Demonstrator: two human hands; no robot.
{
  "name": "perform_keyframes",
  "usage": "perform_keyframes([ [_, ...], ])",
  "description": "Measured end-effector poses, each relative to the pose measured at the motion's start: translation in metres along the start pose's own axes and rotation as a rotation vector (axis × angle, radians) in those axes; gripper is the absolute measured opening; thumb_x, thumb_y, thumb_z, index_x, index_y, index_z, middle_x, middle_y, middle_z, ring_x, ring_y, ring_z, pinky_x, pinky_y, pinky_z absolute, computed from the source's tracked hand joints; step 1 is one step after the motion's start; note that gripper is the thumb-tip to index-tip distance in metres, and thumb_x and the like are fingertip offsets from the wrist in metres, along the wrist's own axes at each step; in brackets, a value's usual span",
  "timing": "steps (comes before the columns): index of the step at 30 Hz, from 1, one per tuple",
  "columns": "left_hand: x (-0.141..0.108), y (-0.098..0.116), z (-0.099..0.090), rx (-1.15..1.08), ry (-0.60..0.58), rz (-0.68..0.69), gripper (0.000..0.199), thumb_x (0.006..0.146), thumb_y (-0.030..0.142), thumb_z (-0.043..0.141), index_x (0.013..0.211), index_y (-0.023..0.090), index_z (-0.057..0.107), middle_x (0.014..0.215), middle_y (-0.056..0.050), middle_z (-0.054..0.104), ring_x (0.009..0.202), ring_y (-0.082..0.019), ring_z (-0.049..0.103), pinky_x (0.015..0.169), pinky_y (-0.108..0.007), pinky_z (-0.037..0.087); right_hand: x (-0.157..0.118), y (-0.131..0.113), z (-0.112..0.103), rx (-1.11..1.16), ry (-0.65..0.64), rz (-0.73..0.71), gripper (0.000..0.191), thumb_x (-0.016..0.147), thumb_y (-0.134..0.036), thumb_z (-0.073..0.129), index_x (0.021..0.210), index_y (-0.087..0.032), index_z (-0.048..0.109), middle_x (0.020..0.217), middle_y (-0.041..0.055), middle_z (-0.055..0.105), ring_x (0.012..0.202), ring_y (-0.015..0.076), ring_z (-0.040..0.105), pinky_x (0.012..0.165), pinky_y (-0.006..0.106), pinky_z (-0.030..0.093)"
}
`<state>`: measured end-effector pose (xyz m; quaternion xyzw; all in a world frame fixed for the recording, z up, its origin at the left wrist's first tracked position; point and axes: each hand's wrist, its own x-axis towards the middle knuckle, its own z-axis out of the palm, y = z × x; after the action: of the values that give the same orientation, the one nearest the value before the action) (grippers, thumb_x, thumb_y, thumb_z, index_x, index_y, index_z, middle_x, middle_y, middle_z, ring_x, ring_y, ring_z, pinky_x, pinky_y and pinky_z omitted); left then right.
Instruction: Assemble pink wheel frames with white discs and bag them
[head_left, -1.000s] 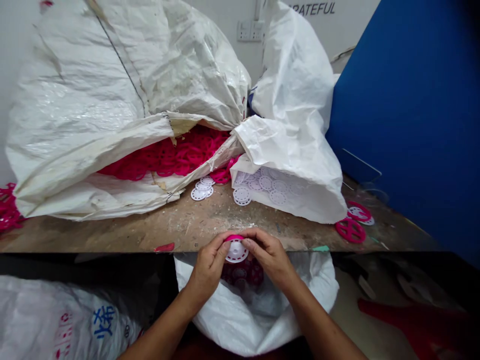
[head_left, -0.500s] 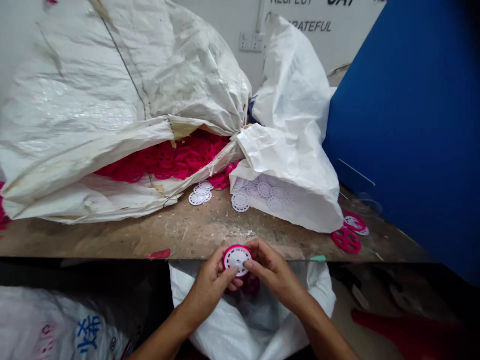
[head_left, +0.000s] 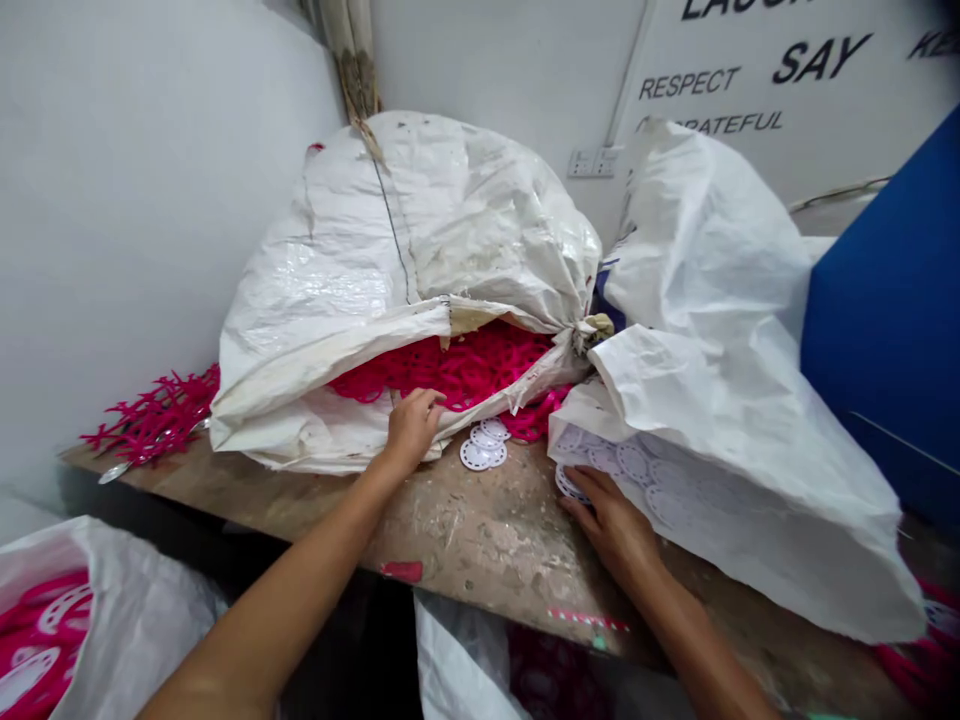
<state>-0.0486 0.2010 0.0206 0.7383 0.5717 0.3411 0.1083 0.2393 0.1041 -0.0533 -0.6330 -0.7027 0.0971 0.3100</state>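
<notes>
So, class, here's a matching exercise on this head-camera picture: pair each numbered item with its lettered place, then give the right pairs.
Items:
1. Left hand
2. Right hand
3. Small pile of white perforated discs
4. Spiky magenta plastic pieces

Places:
A. On the bench end by the wall
B. At the mouth of the right-hand white sack
C. On the bare wooden bench
D. At the opening of the left woven sack, by magenta rings

Pairs: 1-D, 2-B, 3-C, 4-A.

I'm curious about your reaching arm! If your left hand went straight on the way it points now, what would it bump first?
Your left hand would probably touch the pink plastic rings first. They lie in the opening of the white woven sack, just past your fingertips, though it's hard to tell exactly how close they are.
</notes>
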Motion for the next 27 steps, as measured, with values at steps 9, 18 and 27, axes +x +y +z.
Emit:
perform_keyframes([
  [9, 0.017, -0.021, 0.022, 0.180, 0.007, 0.058, 0.012, 0.082, 0.016, 0.057, 0.089, 0.018, 0.067, 0.107, -0.009, 0.057, 0.098, -0.023, 0.055, 0.088, -0.034, 0.042, -0.042, 0.010, -0.034, -0.084, 0.150, 0.006, 0.029, 0.086, -0.042, 0.048, 0.102, -0.035, 0.071, 0.111, 0.0063, 0.064, 0.091, 0.0279, 0.061, 0.075, 0.045, 0.048],
  [18, -0.085, 0.028, 0.007, 0.117, -0.174, 0.222, 0.010, 0.085, 0.022, 0.054, 0.082, 0.020, 0.063, 0.142, -0.008, 0.039, 0.111, -0.025, 0.054, 0.093, -0.037, 0.042, -0.061, -0.006, -0.040, 0.340, 0.184, 0.174, 0.025, 0.080, -0.044, 0.059, 0.094, -0.029, 0.074, 0.107, 0.0065, 0.064, 0.100, 0.0262, 0.056, 0.090, 0.044, 0.041],
  [27, -0.112, 0.054, 0.026, -0.115, -0.358, 0.141, 0.008, 0.079, 0.026, 0.058, 0.079, 0.019, 0.061, 0.090, -0.004, 0.055, 0.086, -0.020, 0.056, 0.078, -0.031, 0.044, -0.081, -0.044, -0.059, 0.886, 0.155, 0.367, 0.019, 0.081, -0.038, 0.061, 0.089, -0.020, 0.063, 0.084, 0.0013, 0.063, 0.079, 0.0172, 0.056, 0.073, 0.027, 0.042],
])
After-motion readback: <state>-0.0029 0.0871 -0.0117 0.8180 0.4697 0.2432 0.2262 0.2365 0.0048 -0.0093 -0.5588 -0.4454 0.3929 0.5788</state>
